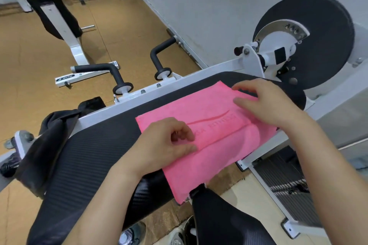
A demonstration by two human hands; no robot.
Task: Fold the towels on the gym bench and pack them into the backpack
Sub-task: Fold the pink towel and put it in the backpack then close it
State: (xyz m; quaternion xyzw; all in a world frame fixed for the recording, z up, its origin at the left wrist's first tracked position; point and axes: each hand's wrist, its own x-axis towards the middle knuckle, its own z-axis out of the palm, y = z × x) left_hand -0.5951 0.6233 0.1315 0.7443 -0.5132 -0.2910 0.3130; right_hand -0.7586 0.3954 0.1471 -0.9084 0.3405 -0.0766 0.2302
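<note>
Pink towel (211, 123): embossed lettering beneath a swoosh, upside down and illegible; frame decal (65, 79) unreadable.

towel lettering (223, 123) blurred, backpack (49, 145) partly hidden

Black padded worktop (95, 151) w/ white frame carries a pink towel (209, 145), partly folded, under both hands & overhanging the near edge, w/ dark fabric, maybe a bag (49, 141), draped beyond the left hand (165, 145).

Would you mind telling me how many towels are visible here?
1: a pink towel lies on the bench pad, under both hands, its near edge hanging over. Others may be out of frame.
</note>
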